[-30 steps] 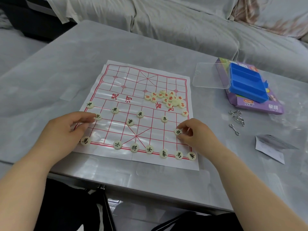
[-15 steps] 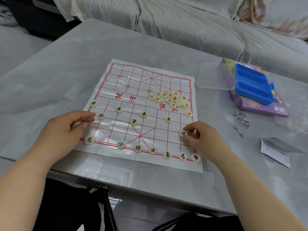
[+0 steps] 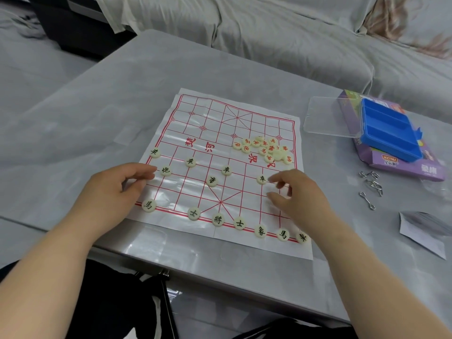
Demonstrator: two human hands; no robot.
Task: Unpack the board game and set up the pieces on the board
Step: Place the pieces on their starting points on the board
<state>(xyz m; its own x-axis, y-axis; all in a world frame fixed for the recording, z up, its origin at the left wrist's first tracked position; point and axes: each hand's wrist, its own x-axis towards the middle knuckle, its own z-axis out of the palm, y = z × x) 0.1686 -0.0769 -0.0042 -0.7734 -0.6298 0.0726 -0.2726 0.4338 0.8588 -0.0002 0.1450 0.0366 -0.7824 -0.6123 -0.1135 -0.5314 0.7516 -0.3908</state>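
So the paper board [image 3: 220,143] lies flat mid-frame on the grey table [image 3: 85,113], with the black-lettered pieces spread over its lower half and the red-lettered pieces [image 3: 265,148] heaped in a pile toward its right side, just above the river text. That pile sits up and slightly left of the right hand [image 3: 296,196], clearly nearer to it than to the left hand [image 3: 115,189], so I'd guess red gets sorted from that side. The right grip is loosely apart, fingers curled and holding nothing I can see, index tip just beside a black piece [image 3: 261,179]; it may be covering a piece underneath, can't tell. Left grip is also empty, fingertips together right beside the cannon piece [image 3: 165,170] at the board's left edge. Nothing stands between the right hand and the pile. Off to the right: a blue tray [image 3: 389,128] on the purple box [image 3: 433,171], a clear lid [image 3: 330,116], some metal wire puzzles [image 3: 370,187] and a folded leaflet [image 3: 425,231].
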